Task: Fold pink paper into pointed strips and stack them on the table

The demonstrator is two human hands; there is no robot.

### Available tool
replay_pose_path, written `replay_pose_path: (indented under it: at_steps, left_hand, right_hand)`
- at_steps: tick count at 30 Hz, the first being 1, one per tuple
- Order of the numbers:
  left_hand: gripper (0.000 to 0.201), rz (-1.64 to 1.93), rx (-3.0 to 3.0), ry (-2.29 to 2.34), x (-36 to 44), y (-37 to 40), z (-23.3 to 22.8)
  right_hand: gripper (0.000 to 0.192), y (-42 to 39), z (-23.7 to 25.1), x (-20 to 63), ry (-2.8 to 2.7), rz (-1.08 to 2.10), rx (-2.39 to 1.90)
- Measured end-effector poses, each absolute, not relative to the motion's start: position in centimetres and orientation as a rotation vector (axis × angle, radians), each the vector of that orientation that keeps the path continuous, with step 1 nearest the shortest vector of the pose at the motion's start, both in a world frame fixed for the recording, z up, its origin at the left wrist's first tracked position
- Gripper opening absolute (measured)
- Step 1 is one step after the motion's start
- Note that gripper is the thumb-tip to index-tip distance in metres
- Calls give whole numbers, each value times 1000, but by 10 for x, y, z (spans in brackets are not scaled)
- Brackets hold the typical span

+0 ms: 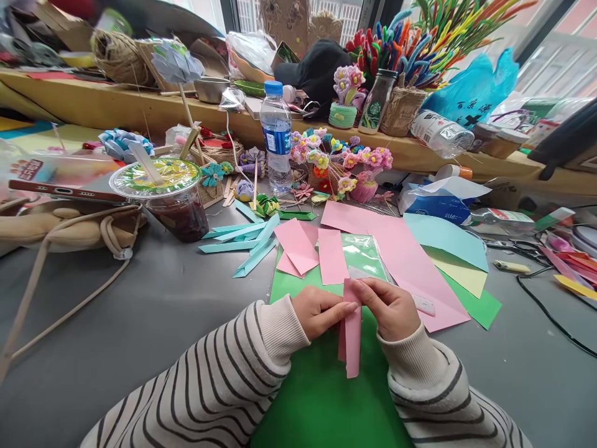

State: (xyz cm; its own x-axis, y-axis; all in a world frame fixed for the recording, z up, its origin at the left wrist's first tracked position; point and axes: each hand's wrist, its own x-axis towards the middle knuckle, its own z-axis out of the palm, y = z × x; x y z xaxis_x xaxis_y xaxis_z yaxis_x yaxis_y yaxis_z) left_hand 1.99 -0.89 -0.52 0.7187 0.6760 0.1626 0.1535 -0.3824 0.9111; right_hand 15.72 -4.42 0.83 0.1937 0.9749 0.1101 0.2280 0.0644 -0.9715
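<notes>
Between my two hands is a folded strip of pink paper (353, 348), upright with its lower end hanging free. My left hand (323, 312) pinches its left side, thumb on the front. At its top right, the thumb and fingers of my right hand (386, 306) grip the edge. Below lies a green sheet (326, 398). Just beyond my hands are a pink paper rectangle (332, 256) and a crossed pair of pink pieces (297, 246). A clear ruler (423, 304) lies by my right hand on a large pink sheet (396, 249).
Folded light-blue strips (254, 242) lie to the left, near a lidded drink cup (175, 208). A water bottle (278, 140) stands at the back beside crocheted flowers (345, 155). Scissors (515, 247), a cutter (510, 267) and a black cable (545, 308) are on the right.
</notes>
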Motion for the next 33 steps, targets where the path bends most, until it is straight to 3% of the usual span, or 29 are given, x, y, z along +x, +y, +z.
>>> replay_pose_path:
  at_steps: [8, 13, 18, 24, 33]
  left_hand:
    - [47, 671, 1895, 640, 21, -9, -5]
    - [25, 718, 1608, 758, 20, -11, -2]
    - [19, 737, 1369, 760, 20, -11, 2]
    - [17, 814, 1177, 818, 21, -8, 3]
    - [18, 821, 1151, 843, 21, -7, 4]
  right_hand:
    - [21, -45, 7, 155, -1227, 852, -1426]
    - [21, -44, 5, 153, -1229, 822, -1425]
    - [22, -43, 4, 153, -1221, 821, -1440]
    - [22, -43, 5, 154, -1246, 986, -1374]
    - [21, -45, 7, 153, -1186, 980, -1348]
